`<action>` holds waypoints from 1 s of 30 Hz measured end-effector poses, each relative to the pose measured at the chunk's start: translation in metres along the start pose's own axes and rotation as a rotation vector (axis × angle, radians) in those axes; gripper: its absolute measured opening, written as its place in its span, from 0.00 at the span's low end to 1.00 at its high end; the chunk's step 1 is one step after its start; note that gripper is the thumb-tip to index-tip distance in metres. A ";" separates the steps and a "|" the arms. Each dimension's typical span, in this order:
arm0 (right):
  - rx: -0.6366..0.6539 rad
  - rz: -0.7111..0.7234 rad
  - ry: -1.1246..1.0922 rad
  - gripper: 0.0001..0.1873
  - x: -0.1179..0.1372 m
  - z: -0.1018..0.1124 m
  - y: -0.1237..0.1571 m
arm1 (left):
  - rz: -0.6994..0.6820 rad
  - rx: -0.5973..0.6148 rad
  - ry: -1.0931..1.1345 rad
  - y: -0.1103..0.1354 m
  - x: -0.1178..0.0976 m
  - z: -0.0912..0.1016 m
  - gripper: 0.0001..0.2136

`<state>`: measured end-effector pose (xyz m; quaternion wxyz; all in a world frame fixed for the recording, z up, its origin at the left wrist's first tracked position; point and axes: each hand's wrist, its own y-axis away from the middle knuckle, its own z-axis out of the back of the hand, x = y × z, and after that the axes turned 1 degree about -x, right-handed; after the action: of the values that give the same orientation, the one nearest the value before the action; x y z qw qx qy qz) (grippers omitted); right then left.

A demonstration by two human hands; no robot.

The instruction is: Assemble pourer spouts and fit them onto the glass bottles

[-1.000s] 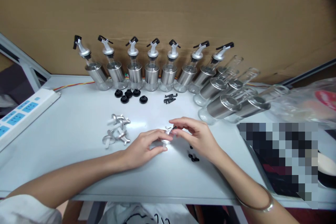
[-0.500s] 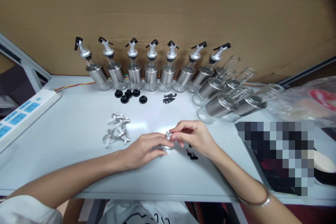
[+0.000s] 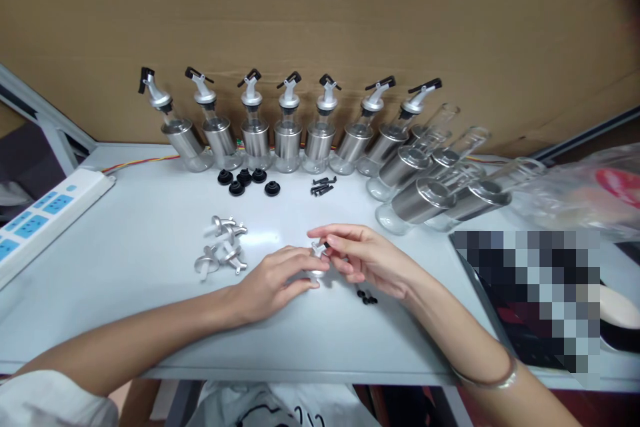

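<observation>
My left hand (image 3: 273, 280) rests on the white table (image 3: 125, 267) with its fingers closed round a small silver pourer spout (image 3: 317, 260). My right hand (image 3: 367, 257) meets it from the right, thumb and fingers pinched on a small black piece at the top of that same spout. A few tiny black parts (image 3: 367, 297) lie just right of my right hand. Left of my left hand lies a cluster of several loose silver spouts (image 3: 223, 247).
A row of several finished glass-and-steel oil bottles (image 3: 287, 127) with black-levered spouts stands along the cardboard back wall. Uncapped bottles (image 3: 435, 187) lie at the right. Black rubber stoppers (image 3: 247, 182) and black levers (image 3: 324, 187) lie in front. A power strip (image 3: 40, 217) sits left, plastic bags right.
My right hand has turned and slid a little left, its fingers now stretching over the top of the spout. My left hand has stayed in place.
</observation>
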<state>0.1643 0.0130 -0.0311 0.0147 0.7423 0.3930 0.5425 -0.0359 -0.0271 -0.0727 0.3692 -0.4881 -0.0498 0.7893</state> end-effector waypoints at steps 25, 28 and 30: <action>-0.223 0.760 0.862 0.18 -0.001 0.013 0.002 | 0.004 -0.105 -0.027 -0.004 -0.001 0.004 0.13; -0.177 0.903 1.062 0.14 -0.005 0.014 0.000 | -0.031 -0.105 -0.019 -0.003 -0.002 0.004 0.13; -0.132 0.939 1.193 0.12 -0.007 0.014 -0.001 | -0.051 -0.099 -0.006 -0.003 -0.003 0.004 0.13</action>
<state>0.1744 0.0153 -0.0434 -0.3882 0.4101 -0.0561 0.8234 -0.0368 -0.0257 -0.0667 0.3644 -0.5021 -0.1024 0.7776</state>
